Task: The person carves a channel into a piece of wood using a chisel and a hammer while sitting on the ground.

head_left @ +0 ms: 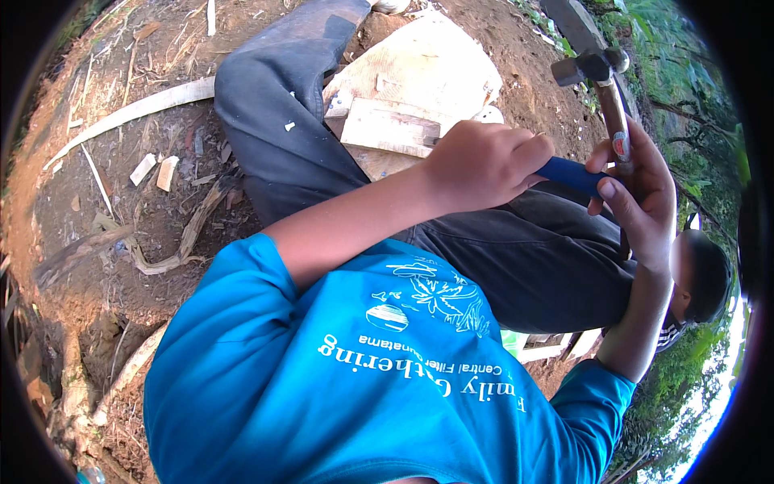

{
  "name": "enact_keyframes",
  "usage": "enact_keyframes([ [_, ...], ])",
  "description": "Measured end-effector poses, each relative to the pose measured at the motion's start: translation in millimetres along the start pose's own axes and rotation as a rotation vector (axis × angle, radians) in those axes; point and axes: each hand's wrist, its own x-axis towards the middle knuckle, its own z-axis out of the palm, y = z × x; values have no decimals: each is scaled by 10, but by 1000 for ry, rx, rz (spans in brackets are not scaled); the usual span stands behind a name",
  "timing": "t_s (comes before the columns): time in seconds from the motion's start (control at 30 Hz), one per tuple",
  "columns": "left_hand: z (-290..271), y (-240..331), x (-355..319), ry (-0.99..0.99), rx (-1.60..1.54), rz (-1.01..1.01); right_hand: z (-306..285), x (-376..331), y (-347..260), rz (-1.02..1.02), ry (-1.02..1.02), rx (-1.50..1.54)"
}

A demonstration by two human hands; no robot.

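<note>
Blue shirt (pixel 363 387) nearest the lens, dark trousers (pixel 516 258) over bare soil, pale wooden boards (pixel 419 89) beyond the knee, left hand (pixel 484 161) clenched on a blue-handled tool (pixel 574 174), right hand (pixel 645 194) grasping a hammer (pixel 606 85) upright by its shaft.

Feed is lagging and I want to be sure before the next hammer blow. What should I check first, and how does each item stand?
1. Left hand gripping the blue-handled tool: ok, fist closed around it.
2. Right hand on the hammer: ok, fingers wrap its wooden handle.
3. Tool tip placement: cannot tell, hidden by the left hand.
4. Trouser leg clear: not ok, it lies directly under both hands.
5. Wooden board settled: ok, flat on the plywood sheet.
</note>
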Motion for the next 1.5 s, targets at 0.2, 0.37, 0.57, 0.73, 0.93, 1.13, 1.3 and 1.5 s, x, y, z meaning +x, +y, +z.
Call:
enact_keyframes([
  [0.2,12,-26,-34,-47,-10,-38,75,-128,-25,41,224,-119],
  [0.37,92,-31,-58,-80,21,-19,-43,-561,-108,-46,639,63],
  [0.57,70,-61,-64,-69,12,-29,308,-1062,172,110,874,227],
  [0.73,104,-93,-104,-124,46,-11,531,-1264,282,50,812,261],
  [0.93,57,-86,-43,-115,2,-25,594,-1276,385,209,707,239],
  [1.13,76,-113,-77,-204,11,-14,607,-1247,432,178,678,271],
  [1.3,55,-119,-56,-222,-1,-25,624,-1232,402,54,814,422],
  [1.5,7,-137,-79,-261,11,-23,590,-1226,421,98,888,430],
])
